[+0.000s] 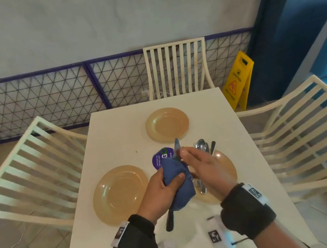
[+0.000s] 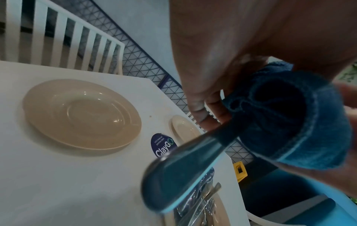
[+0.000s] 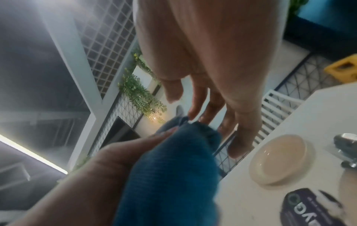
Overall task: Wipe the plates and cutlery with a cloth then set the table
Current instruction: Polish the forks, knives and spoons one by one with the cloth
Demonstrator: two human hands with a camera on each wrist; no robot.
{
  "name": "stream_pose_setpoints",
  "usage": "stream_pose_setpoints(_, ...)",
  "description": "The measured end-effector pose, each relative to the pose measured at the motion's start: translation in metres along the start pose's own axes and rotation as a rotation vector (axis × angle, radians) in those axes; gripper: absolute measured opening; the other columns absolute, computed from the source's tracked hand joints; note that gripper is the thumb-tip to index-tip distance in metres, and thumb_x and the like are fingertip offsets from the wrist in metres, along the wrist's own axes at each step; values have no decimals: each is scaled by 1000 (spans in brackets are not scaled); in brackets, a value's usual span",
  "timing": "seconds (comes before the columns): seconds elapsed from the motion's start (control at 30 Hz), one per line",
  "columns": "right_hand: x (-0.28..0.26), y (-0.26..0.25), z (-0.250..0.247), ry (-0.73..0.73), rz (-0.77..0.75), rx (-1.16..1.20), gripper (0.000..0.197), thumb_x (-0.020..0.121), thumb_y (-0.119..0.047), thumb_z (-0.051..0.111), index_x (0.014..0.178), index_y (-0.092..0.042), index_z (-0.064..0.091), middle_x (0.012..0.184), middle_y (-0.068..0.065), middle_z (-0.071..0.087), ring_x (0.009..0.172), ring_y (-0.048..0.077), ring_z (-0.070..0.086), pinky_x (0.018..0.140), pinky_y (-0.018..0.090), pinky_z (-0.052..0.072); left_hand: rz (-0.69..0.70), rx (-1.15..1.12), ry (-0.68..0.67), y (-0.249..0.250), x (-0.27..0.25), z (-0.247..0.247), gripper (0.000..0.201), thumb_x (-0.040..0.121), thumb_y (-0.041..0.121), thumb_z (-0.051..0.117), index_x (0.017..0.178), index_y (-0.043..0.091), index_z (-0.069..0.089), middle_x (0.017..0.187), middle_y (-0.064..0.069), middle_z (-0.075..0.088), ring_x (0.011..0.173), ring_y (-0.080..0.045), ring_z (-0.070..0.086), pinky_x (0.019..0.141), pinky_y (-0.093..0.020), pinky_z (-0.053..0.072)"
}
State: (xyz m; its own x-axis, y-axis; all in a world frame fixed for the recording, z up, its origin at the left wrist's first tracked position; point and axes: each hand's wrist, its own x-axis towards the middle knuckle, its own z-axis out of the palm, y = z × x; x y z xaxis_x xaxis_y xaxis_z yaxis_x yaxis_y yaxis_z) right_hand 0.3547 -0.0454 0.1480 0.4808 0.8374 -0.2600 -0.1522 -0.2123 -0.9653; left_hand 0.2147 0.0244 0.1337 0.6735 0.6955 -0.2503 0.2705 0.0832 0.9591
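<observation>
- Plate (image 1: 120,193) lower left on table (image 1: 117,136).
- Left hand (image 1: 165,190), centre, grips blue cloth (image 1: 178,183) wrapped round knife (image 1: 177,149).
- Right hand (image 1: 207,168): fingers straight, touching cloth, holding nothing.
- Cutlery (image 1: 202,148) on plate at right.

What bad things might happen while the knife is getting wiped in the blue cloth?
1. The knife is wrapped in the blue cloth, gripped by the left hand; the right hand has open fingers beside the blade, so it might get nicked.
2. The handle hangs free below the cloth, so the knife might slip out onto the table.
3. A swing might bump the cutlery pile off its plate.
</observation>
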Motion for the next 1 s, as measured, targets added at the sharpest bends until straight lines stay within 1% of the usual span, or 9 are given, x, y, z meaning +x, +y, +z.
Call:
stream_pose_setpoints(0.1, 9, -1, -5, 41, -16, -14, 25, 103, -21, 55, 98, -6, 74, 92, 12, 75, 84, 16, 67, 78, 31, 56, 34, 20, 17, 4, -4, 21, 26, 98, 29, 64, 124, 26, 62, 111, 7, 75, 99, -4, 71, 83, -19, 56)
stream_pose_setpoints(0.2, 19, 1, -23, 112, -15, -26, 26, 102, -19, 55, 93, -4, 74, 91, 17, 73, 82, 16, 64, 77, 37, 53, -1, 64, 17, -8, -11, 30, 29, 97, 28, 67, 125, 27, 61, 111, 9, 75, 101, -3, 70, 85, -20, 55)
stream_pose_setpoints(0.33, 33, 5, -47, 236, 39, 97, 26, 101, -23, 55, 84, -20, 75, 73, -3, 70, 75, 16, 62, 66, 33, 44, -82, 227, -17, -32, -27, 37, 23, 92, 31, 71, 115, 30, 64, 105, 8, 76, 96, -6, 71, 90, -35, 58)
stream_pose_setpoints(0.47, 16, 16, -41, 107, 91, 84, 22, 103, -19, 54, 100, -8, 73, 70, -2, 68, 65, 12, 61, 60, 25, 48, -75, 253, 105, -20, -20, 47, 23, 91, 46, 70, 106, 29, 67, 88, 10, 75, 74, 1, 70, 68, -26, 56)
stream_pose_setpoints(0.57, 21, 16, -43, 82, 84, 79, 22, 103, -16, 54, 99, -5, 72, 69, 1, 67, 62, 14, 56, 57, 23, 49, -71, 282, 100, -17, -15, 54, 27, 92, 50, 66, 110, 29, 65, 92, 8, 74, 65, 0, 67, 57, -25, 54)
stream_pose_setpoints(0.6, 29, 13, -47, 125, 79, 105, 22, 102, -16, 54, 97, -7, 73, 71, 3, 66, 64, 15, 56, 58, 24, 48, -77, 291, 74, -20, -17, 54, 27, 92, 48, 66, 111, 30, 63, 94, 8, 73, 69, -1, 67, 59, -28, 55)
stream_pose_setpoints(0.7, 55, 11, -62, 236, 83, 217, 22, 103, -14, 53, 92, -10, 72, 74, 7, 64, 71, 19, 57, 62, 28, 47, -97, 348, -1, -34, -22, 42, 31, 90, 47, 67, 116, 32, 61, 105, 13, 72, 95, -4, 68, 87, -37, 57)
stream_pose_setpoints(0.87, 47, 34, -29, 110, 147, 148, 23, 105, -17, 50, 97, -9, 71, 74, 3, 68, 69, 15, 61, 64, 28, 48, -157, 331, 29, -44, -10, 16, 48, 74, 61, 63, 113, 32, 63, 102, 12, 73, 96, -7, 69, 89, -39, 57)
stream_pose_setpoints(1.0, 77, 40, -22, 226, 181, 187, 22, 104, -14, 49, 101, -4, 68, 79, 15, 65, 76, 27, 61, 69, 32, 50, -186, 286, 6, -59, -12, -1, 38, 83, 52, 69, 116, 33, 61, 105, 12, 73, 98, -2, 69, 93, -37, 56)
